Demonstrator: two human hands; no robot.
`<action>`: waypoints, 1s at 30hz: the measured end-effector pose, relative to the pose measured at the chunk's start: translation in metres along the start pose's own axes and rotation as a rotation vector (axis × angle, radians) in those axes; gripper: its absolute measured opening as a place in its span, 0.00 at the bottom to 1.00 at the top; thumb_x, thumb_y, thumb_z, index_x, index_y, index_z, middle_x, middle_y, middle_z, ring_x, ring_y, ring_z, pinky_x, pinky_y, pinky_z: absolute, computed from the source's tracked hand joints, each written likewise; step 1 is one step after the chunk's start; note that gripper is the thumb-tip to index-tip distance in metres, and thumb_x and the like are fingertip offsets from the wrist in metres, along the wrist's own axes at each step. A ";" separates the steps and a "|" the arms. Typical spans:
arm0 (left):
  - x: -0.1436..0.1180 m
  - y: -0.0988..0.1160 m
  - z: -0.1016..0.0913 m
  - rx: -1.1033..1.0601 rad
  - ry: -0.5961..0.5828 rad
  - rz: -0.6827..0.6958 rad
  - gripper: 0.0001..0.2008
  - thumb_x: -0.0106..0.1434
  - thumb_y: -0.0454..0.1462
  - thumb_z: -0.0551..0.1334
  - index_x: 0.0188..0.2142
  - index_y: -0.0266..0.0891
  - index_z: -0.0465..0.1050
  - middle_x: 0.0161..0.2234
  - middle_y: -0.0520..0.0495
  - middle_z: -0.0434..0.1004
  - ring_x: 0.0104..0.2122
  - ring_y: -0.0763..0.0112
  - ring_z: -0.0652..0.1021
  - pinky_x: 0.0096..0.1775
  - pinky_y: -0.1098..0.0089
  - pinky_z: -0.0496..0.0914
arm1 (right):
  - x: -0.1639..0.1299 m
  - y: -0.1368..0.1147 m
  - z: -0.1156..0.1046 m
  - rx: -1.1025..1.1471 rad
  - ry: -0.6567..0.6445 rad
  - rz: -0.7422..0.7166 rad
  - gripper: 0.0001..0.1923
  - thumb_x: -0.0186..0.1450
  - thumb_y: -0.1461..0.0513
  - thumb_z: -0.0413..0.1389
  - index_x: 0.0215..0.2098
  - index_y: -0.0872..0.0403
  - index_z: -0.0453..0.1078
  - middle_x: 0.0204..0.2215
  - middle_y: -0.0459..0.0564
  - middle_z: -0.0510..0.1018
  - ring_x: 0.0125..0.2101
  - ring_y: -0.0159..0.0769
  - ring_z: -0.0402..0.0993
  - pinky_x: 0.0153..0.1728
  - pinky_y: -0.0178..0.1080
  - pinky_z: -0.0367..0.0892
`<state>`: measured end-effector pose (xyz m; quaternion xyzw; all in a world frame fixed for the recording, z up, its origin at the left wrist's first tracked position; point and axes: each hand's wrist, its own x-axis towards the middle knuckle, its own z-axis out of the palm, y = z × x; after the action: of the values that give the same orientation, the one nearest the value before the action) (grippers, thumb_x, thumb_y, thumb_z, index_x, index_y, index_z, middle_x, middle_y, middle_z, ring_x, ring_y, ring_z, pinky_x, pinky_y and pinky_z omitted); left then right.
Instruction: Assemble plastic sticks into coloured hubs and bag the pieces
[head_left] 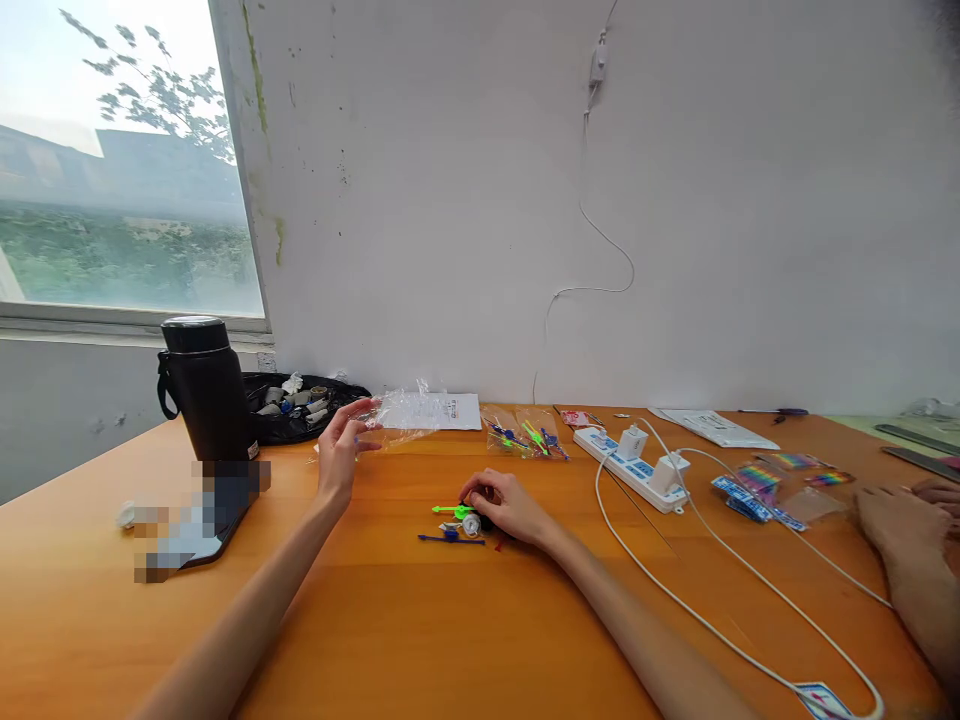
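My left hand (343, 450) is raised above the table with its fingers apart. Its fingertips meet the edge of a crumpled clear plastic bag (409, 412), which lies over a printed white sheet (465, 411). Lower and to the right, my right hand (510, 505) rests on the table, fingers curled down over a small pile of parts; what they pinch is hidden. In the pile are a bright green arrow-shaped piece (450, 511), a long blue piece (451, 540), a round white piece (471, 524) and a small red piece (500, 546). Something dark shows under my right fingers.
A black bottle (206, 395) and a black bag of scraps (289, 410) stand at left. Bagged coloured parts (525, 435) lie at the back. A white power strip (630, 470) trails cables rightward. Another person's hand (900, 520) rests beside colourful packets (780, 480).
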<state>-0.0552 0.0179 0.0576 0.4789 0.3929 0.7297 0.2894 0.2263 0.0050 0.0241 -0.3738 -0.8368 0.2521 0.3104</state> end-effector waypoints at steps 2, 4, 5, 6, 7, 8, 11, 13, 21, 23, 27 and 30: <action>0.001 -0.003 0.000 -0.029 -0.007 -0.028 0.21 0.58 0.39 0.57 0.51 0.43 0.74 0.55 0.45 0.74 0.41 0.64 0.79 0.33 0.70 0.76 | 0.000 0.000 0.000 -0.012 -0.003 -0.005 0.10 0.68 0.59 0.54 0.39 0.52 0.77 0.36 0.49 0.78 0.32 0.32 0.69 0.33 0.34 0.62; 0.003 -0.006 0.000 -0.014 -0.021 -0.028 0.21 0.58 0.40 0.57 0.51 0.43 0.73 0.55 0.45 0.74 0.40 0.65 0.79 0.34 0.69 0.76 | 0.000 -0.001 0.000 -0.017 -0.001 -0.008 0.11 0.69 0.58 0.53 0.39 0.52 0.77 0.36 0.49 0.78 0.32 0.32 0.69 0.33 0.34 0.62; 0.004 -0.007 -0.001 0.014 -0.029 -0.027 0.21 0.58 0.40 0.57 0.51 0.42 0.73 0.54 0.45 0.74 0.39 0.65 0.79 0.33 0.69 0.76 | 0.000 -0.001 0.000 -0.018 0.003 -0.008 0.11 0.69 0.58 0.53 0.39 0.52 0.77 0.36 0.49 0.78 0.32 0.32 0.69 0.33 0.34 0.62; 0.006 -0.010 -0.003 0.062 -0.039 -0.030 0.20 0.58 0.40 0.57 0.50 0.42 0.73 0.54 0.44 0.74 0.39 0.65 0.79 0.32 0.69 0.75 | 0.000 -0.001 0.000 -0.019 0.006 -0.007 0.12 0.69 0.57 0.53 0.39 0.52 0.77 0.35 0.49 0.78 0.31 0.32 0.69 0.33 0.34 0.62; 0.008 -0.013 -0.005 0.135 -0.051 -0.037 0.20 0.58 0.40 0.56 0.50 0.42 0.73 0.52 0.44 0.75 0.38 0.64 0.79 0.31 0.69 0.75 | 0.000 -0.002 -0.001 -0.021 0.012 -0.007 0.12 0.69 0.57 0.53 0.40 0.52 0.77 0.35 0.49 0.78 0.31 0.32 0.68 0.32 0.34 0.61; 0.010 -0.016 -0.008 0.236 -0.065 -0.048 0.20 0.58 0.40 0.56 0.49 0.41 0.73 0.50 0.44 0.76 0.37 0.64 0.78 0.31 0.68 0.75 | 0.000 -0.002 -0.001 -0.023 0.017 -0.006 0.12 0.69 0.57 0.53 0.40 0.52 0.77 0.35 0.49 0.77 0.30 0.32 0.68 0.32 0.34 0.61; 0.015 -0.030 -0.017 0.613 -0.146 -0.027 0.18 0.59 0.40 0.56 0.47 0.41 0.74 0.44 0.44 0.76 0.32 0.65 0.77 0.36 0.62 0.75 | 0.000 -0.003 -0.002 -0.032 0.028 -0.008 0.12 0.69 0.57 0.53 0.40 0.52 0.77 0.34 0.48 0.77 0.29 0.31 0.66 0.31 0.34 0.60; 0.015 -0.039 -0.023 0.810 -0.196 0.060 0.16 0.60 0.39 0.56 0.45 0.42 0.75 0.49 0.42 0.73 0.34 0.64 0.78 0.44 0.57 0.73 | 0.000 -0.003 -0.002 -0.035 0.030 -0.008 0.12 0.69 0.56 0.52 0.40 0.52 0.77 0.33 0.48 0.76 0.29 0.31 0.66 0.31 0.34 0.60; -0.001 -0.042 -0.016 1.170 -0.172 0.362 0.15 0.64 0.35 0.54 0.48 0.41 0.73 0.65 0.38 0.57 0.61 0.42 0.61 0.58 0.42 0.60 | 0.000 -0.003 -0.003 -0.047 0.048 -0.007 0.13 0.70 0.56 0.52 0.40 0.52 0.77 0.33 0.48 0.76 0.29 0.31 0.65 0.31 0.34 0.59; -0.006 -0.042 -0.011 1.171 -0.266 0.428 0.16 0.65 0.36 0.53 0.51 0.42 0.72 0.64 0.38 0.59 0.61 0.44 0.61 0.59 0.44 0.60 | 0.000 -0.002 -0.002 -0.057 0.050 -0.009 0.13 0.70 0.55 0.52 0.40 0.52 0.77 0.33 0.48 0.76 0.29 0.31 0.66 0.31 0.34 0.59; -0.021 -0.056 -0.002 1.211 -0.497 0.448 0.21 0.68 0.40 0.51 0.58 0.43 0.67 0.65 0.40 0.61 0.64 0.49 0.60 0.63 0.45 0.53 | 0.000 0.000 -0.002 -0.053 0.050 -0.006 0.14 0.70 0.55 0.51 0.40 0.52 0.77 0.34 0.48 0.76 0.30 0.31 0.67 0.32 0.34 0.60; -0.030 -0.067 -0.001 1.237 -0.627 0.412 0.26 0.67 0.39 0.51 0.65 0.46 0.60 0.69 0.44 0.54 0.67 0.48 0.55 0.64 0.41 0.44 | 0.000 0.000 -0.003 -0.062 0.052 -0.011 0.14 0.71 0.55 0.51 0.40 0.52 0.77 0.34 0.48 0.76 0.30 0.31 0.67 0.33 0.34 0.60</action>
<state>-0.0420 0.0289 -0.0137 0.8062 0.5343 0.2418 -0.0788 0.2283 0.0059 0.0257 -0.3852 -0.8379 0.2143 0.3218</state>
